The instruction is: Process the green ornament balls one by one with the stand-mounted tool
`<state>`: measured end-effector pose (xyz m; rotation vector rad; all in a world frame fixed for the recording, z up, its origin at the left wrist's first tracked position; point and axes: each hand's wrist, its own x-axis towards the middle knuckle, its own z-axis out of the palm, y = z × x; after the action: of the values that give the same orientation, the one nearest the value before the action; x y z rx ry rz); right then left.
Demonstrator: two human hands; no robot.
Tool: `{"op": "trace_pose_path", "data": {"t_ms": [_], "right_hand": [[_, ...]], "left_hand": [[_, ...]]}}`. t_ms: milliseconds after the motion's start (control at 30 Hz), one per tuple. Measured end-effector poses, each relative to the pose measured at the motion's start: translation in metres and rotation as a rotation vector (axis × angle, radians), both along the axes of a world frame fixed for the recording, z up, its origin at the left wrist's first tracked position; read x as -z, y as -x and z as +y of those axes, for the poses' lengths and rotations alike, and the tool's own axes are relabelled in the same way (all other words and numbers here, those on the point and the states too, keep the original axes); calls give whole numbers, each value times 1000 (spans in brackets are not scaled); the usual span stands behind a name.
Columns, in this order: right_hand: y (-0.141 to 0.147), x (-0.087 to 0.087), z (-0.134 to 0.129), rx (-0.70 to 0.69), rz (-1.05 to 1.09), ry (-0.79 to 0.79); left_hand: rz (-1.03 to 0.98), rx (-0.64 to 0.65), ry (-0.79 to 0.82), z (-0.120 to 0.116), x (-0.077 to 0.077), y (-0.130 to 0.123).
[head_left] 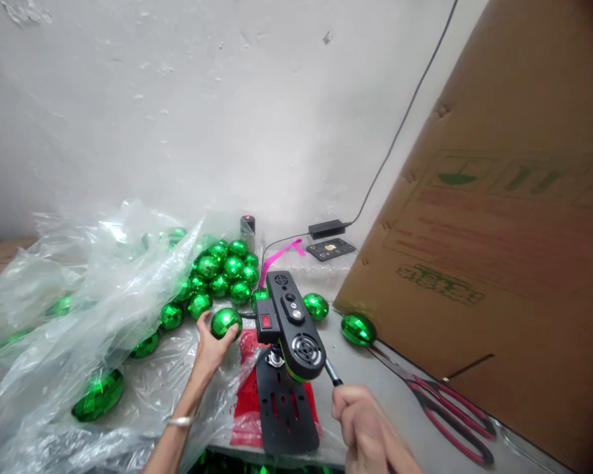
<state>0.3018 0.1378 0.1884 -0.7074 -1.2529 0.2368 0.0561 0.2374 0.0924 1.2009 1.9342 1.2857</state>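
Note:
My left hand [211, 347] has its fingers wrapped around a shiny green faceted ball [225, 322], just left of a black device [296, 322] with a red switch and round grilles. The device stands on a slotted black base plate [287, 428]. On the right, my right hand [360, 416] is closed around the end of a thin metal handle [333, 372] that sticks out from the device. Part of that handle is hidden in my fist. A pile of similar green balls [233, 266] lies behind my left hand, some under clear plastic.
Crumpled clear plastic sheeting [79, 289] covers the left side. A large cardboard box [499, 230] stands at the right, with scissors [449, 411] along its base. A black phone-like slab [330, 249], a power adapter [327, 229] and pink ribbon [279, 253] lie by the wall.

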Motion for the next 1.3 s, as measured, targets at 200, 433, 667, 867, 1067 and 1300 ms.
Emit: {"op": "trace_pose_path", "data": {"t_ms": [200, 433, 667, 867, 1067, 1300], "right_hand": [[-3, -30, 2, -48, -45, 73], [-2, -36, 0, -36, -88, 75], [-4, -30, -2, -39, -96, 66], [-7, -25, -4, -47, -113, 78], [-9, -13, -5, -61, -112, 71], [1, 0, -4, 6, -84, -9]], "left_hand": [[-324, 200, 27, -91, 19, -24], [-187, 256, -19, -111, 47, -84], [16, 328, -89, -99, 58, -96], [112, 341, -148, -89, 60, -105], [122, 312, -184, -84, 76, -111], [104, 298, -179, -85, 77, -114]]}}
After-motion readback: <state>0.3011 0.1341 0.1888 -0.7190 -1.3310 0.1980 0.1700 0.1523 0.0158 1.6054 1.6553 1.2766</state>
